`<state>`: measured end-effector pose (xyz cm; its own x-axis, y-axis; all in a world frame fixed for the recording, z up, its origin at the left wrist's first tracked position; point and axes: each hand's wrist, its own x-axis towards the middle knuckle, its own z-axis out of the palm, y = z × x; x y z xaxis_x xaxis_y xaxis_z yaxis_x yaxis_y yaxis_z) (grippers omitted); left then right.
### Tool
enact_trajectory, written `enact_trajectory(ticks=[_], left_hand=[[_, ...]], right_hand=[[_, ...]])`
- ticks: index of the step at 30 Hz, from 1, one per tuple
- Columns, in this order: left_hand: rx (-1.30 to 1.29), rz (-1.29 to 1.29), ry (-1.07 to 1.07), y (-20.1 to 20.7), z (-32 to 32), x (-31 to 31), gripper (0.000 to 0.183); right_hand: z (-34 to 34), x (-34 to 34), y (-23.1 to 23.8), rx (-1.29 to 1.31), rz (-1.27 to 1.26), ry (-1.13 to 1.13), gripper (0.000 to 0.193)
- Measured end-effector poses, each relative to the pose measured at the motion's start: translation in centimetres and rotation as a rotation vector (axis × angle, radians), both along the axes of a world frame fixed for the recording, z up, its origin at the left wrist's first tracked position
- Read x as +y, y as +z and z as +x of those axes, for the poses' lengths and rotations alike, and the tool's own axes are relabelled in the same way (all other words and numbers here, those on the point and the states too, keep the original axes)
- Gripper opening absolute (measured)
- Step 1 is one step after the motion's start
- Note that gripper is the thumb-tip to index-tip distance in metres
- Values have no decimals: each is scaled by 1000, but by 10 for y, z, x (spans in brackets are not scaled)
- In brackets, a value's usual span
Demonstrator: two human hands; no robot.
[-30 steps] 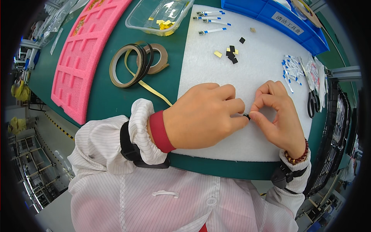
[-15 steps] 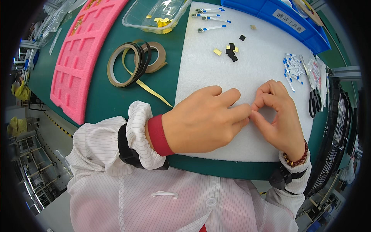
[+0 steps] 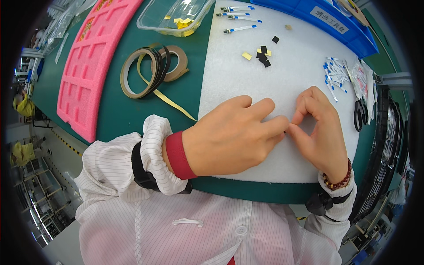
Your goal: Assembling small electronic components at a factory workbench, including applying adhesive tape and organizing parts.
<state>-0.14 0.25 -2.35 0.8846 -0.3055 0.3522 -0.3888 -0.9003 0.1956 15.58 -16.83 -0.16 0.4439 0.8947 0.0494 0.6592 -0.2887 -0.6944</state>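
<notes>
Fingertips meeting over the white foam mat (image 3: 247, 75)
Left hand (image 3: 229, 137) and right hand (image 3: 320, 132) are pinching together; any held piece is hidden.

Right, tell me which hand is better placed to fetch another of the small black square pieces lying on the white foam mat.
Right, probably. The right hand lies below the small black square pieces on the white foam mat; the left hand sits slightly further away. Both hands are pinched together over something tiny.
</notes>
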Motion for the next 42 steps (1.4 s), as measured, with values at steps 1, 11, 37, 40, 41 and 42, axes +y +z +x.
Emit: enact_trajectory(ticks=[1,11,37,40,41,42], left_hand=[[-4,3,-5,2,0,0,32],[-59,-259,4,-4,11,7,20],[-63,-623,278,6,17,-11,9],[-108,-664,284,5,18,-8,8],[-103,-660,278,4,18,-6,8],[-98,-655,274,4,17,-6,8]], right_hand=[[2,-1,-1,-6,0,14,28],[15,-9,0,146,74,7,24],[13,-5,-14,690,505,0,17],[13,-10,-6,541,457,80,17],[11,-11,-4,578,454,73,18],[11,-11,-5,571,459,68,18]])
